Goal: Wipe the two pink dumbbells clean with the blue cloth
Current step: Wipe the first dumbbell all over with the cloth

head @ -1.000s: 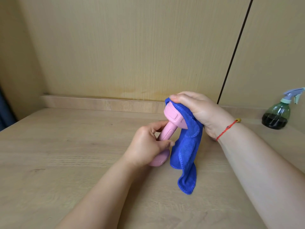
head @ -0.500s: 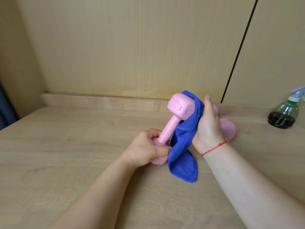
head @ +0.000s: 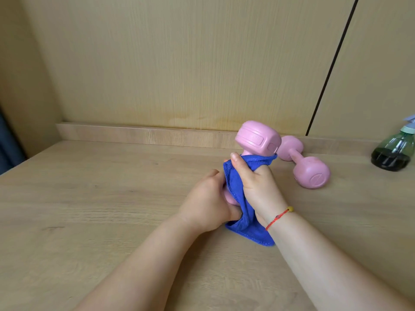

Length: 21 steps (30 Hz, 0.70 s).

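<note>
- First dumbbell: stands tilted near the middle of the worktop, its bare upper head leaning toward 1 o'clock. My hands hide the lower head, so I cannot tell whether it rests on the wood.
- Blue cloth: wrapped round the handle just under the upper head. Its loose tail hangs to the worktop at 6 o'clock.
- Right hand: fingers and thumb curled tight round the cloth-covered handle. Judged reason: this squeezes the cloth against the shaft so that a slide or twist wipes it all round.
- Left hand: at 8 o'clock of the right, closed round the lower end. Judged reason: it braces the weight so it neither tips nor turns with the cloth.
- Second dumbbell: lies on its side at 2 o'clock, apart and untouched. Cannot tell if it has been wiped.
- Spray bottle: 3 o'clock, well apart, with dark liquid inside.
</note>
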Each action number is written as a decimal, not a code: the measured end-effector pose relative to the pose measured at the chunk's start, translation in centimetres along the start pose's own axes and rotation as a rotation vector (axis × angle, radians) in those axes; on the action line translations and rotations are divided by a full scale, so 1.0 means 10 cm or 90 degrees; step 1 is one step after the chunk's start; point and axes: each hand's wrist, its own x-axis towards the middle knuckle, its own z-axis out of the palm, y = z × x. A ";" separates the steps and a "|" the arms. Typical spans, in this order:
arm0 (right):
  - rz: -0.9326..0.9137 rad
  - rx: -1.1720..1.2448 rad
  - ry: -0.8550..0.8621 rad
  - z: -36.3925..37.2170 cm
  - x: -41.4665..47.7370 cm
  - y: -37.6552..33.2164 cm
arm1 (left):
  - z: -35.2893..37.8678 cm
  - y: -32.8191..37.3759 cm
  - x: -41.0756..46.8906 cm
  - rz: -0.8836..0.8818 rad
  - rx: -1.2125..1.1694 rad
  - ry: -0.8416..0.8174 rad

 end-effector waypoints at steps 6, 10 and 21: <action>0.004 -0.005 0.032 0.05 0.00 -0.01 | -0.02 0.01 -0.02 -0.065 -0.082 -0.038; 0.056 0.058 0.084 -0.05 -0.02 0.00 | -0.02 0.00 -0.02 -0.069 -0.106 -0.053; 0.080 0.171 0.058 -0.37 -0.02 -0.17 | 0.04 0.16 -0.09 -0.052 -0.280 -0.094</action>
